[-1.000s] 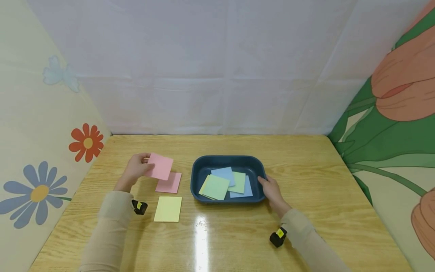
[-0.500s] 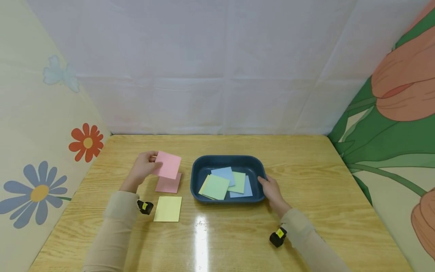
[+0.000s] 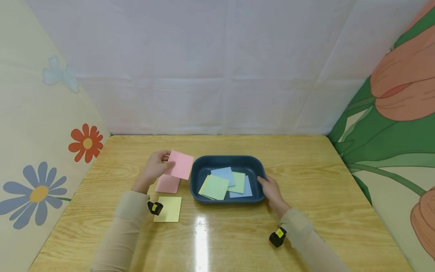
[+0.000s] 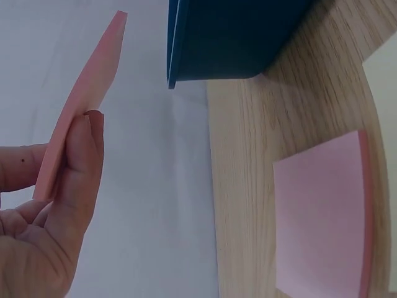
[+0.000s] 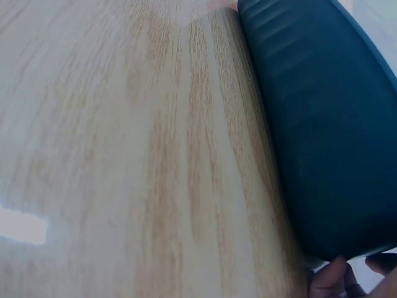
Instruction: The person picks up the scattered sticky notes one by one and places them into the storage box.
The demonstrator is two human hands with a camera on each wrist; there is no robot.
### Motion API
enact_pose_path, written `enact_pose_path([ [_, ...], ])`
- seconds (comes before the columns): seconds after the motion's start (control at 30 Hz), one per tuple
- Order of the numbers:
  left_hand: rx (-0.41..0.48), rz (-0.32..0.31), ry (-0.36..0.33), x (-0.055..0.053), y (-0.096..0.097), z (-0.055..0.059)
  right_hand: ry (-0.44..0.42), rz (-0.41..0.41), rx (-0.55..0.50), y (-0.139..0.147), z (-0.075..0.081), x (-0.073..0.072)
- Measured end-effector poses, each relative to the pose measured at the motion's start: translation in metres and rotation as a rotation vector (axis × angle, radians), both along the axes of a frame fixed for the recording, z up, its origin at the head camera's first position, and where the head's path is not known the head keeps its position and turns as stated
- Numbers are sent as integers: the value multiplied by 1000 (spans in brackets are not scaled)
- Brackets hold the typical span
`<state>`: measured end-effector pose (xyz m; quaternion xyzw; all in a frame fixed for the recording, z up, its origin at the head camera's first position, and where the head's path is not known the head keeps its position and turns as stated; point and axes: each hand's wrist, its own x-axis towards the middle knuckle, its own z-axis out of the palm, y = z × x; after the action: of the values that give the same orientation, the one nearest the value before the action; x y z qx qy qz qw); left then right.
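Note:
My left hand [image 3: 154,169] pinches a pink sticky note pad [image 3: 182,165] by its left edge, thumb on the near face. Raised above the table, the pad has its right corner at the left rim of a dark blue tray [image 3: 253,163]. In the left wrist view the held pad [image 4: 87,87] shows its thin side. My right hand [image 3: 272,192] grips the tray's right end, thumb over the rim; in the right wrist view fingertips [image 5: 332,276] show at the tray's end. Blue pads [image 3: 222,173], green pads [image 3: 217,187] and a yellow pad [image 3: 205,186] overlap inside.
A second pink pad [image 3: 167,185] lies on the wooden table [image 3: 217,245], partly behind the left hand and held pad. Nearer me is a yellow pad [image 3: 172,207], partly covered by the left wrist camera [image 3: 155,207]. A white cloth [image 3: 221,75] hangs behind the table.
My left hand has carried the pink sticky note pad rightward, from over the second pink pad to the tray's left rim. The right hand and tray have stayed in place.

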<state>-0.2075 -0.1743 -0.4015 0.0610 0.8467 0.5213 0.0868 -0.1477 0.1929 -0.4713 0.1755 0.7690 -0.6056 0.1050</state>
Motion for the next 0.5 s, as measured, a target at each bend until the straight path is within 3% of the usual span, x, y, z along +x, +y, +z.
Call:
enact_pose_path([
  [0.5,48,-58,-3,-1,48,-6,9,1,-1,0,1,1],
])
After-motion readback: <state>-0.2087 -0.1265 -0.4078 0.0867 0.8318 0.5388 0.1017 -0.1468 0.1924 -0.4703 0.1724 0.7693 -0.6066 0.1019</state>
